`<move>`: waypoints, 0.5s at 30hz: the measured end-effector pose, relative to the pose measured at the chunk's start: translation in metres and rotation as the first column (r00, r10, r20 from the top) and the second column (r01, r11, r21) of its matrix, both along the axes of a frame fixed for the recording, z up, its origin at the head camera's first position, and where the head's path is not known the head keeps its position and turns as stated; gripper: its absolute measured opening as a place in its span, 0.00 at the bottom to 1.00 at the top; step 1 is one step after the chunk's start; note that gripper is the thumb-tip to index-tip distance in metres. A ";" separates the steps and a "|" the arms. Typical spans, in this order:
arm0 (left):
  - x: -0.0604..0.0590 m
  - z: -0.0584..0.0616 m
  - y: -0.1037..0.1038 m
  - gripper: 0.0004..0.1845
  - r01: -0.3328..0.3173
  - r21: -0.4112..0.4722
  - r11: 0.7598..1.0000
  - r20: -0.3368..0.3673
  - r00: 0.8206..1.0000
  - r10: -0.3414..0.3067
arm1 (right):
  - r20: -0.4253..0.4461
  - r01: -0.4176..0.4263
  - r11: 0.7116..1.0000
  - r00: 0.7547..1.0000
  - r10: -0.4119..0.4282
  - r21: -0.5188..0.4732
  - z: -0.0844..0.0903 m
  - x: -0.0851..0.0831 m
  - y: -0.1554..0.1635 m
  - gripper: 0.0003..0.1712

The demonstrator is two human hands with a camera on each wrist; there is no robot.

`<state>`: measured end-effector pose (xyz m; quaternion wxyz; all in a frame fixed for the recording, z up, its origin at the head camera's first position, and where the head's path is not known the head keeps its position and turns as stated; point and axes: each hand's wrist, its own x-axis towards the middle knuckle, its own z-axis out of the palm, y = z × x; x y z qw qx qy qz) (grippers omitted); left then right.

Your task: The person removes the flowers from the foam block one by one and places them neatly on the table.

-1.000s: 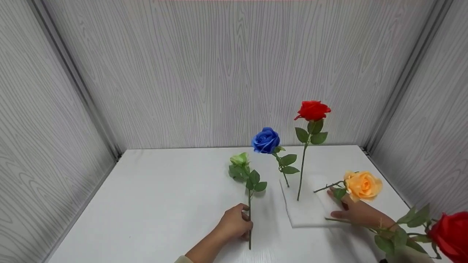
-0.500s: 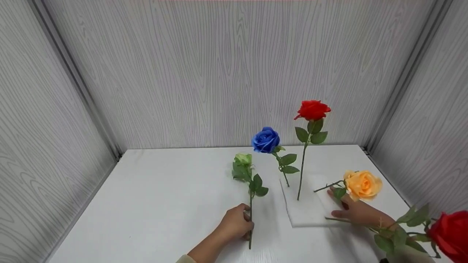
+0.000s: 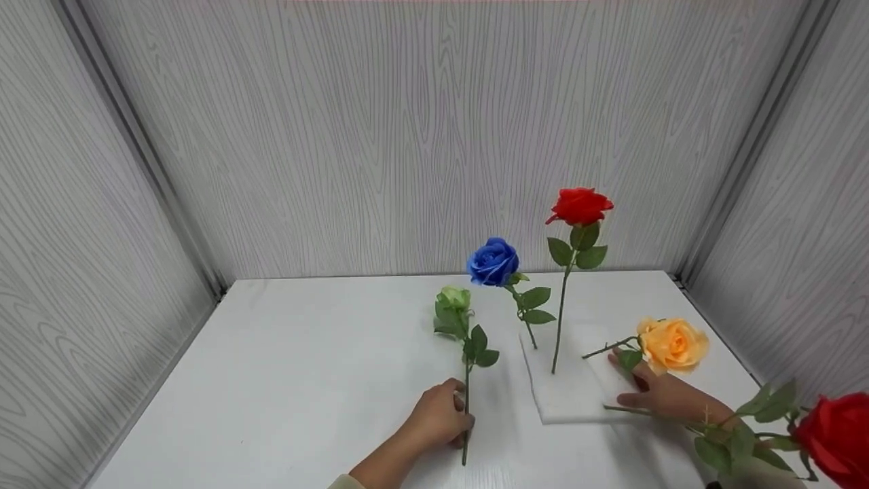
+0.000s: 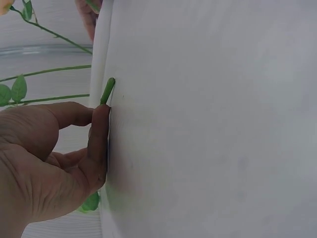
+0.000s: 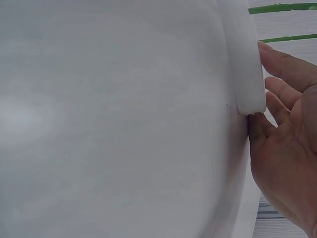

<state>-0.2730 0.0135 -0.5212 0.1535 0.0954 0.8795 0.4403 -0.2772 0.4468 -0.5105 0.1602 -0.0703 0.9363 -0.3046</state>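
Observation:
My left hand (image 3: 434, 418) pinches the stem of a pale green rose (image 3: 453, 299) low down. The stem's cut end (image 4: 108, 90) pokes out past the fingers, close over the white table in the left wrist view. My right hand (image 3: 662, 394) rests at the right side of a flat white foam block (image 3: 577, 401), thumb and fingers spread against it. In the right wrist view, its fingertips (image 5: 256, 126) are right at the block's edge. A blue rose (image 3: 493, 261) and a red rose (image 3: 580, 206) stand in the block, the blue one tilted left.
An orange rose (image 3: 673, 345) leans right over the right hand, its stem in the block. Another red rose (image 3: 838, 435) slants toward the lower right corner, across the right forearm. Grey wood-grain panels (image 3: 407, 136) enclose the white table (image 3: 292, 380) at back and sides.
My left hand has shifted slightly right, and the green rose's head has swung a little to the right. The right hand and the other roses look the same.

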 end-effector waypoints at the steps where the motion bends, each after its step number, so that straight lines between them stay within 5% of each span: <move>1: -0.001 0.000 0.000 0.30 0.001 -0.004 1.000 -0.001 1.000 -0.001 | 0.002 0.001 1.000 1.000 -0.001 -0.013 0.000 0.000 -0.001 0.58; 6: -0.005 0.002 0.002 0.28 -0.005 -0.017 1.000 -0.009 1.000 0.005 | -0.022 -0.015 0.998 1.000 0.013 -0.054 0.000 0.001 -0.003 0.56; 15: -0.010 0.007 0.015 0.15 -0.034 0.009 0.999 -0.130 0.991 0.035 | -0.014 -0.019 0.999 1.000 0.018 -0.046 -0.003 0.000 -0.001 0.57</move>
